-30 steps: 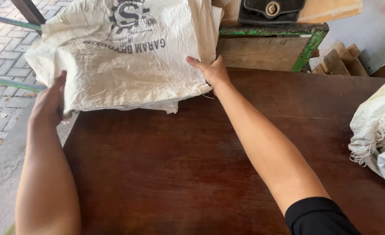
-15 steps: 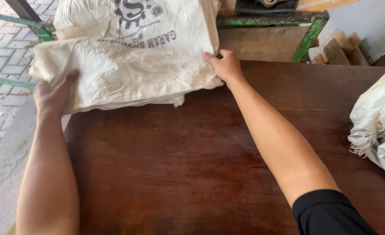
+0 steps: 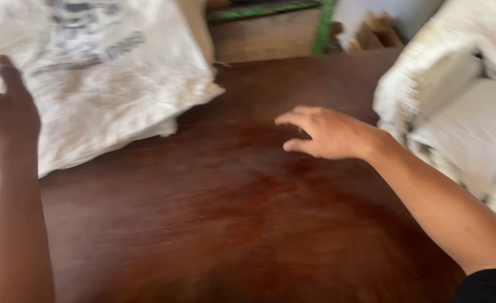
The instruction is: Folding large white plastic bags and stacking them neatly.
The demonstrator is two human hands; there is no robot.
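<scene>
A folded off-white woven sack point(image 3: 102, 84) with dark print lies at the far left of the dark brown wooden table point(image 3: 248, 224). My left hand point(image 3: 7, 118) rests open against the sack's left edge, fingers pointing up. Over the table's middle, apart from the sack, my right hand point(image 3: 326, 132) hovers with fingers spread and nothing in it. The frame is motion-blurred.
A heap of more off-white sacks point(image 3: 461, 112) sits at the table's right side. Beyond the far edge stand a green-framed wooden bench point(image 3: 270, 28) and some stacked wood pieces point(image 3: 371, 31).
My right hand has let go of the sack's right corner and moved right, over the bare table. The view has swung right, bringing the sack heap closer in.
</scene>
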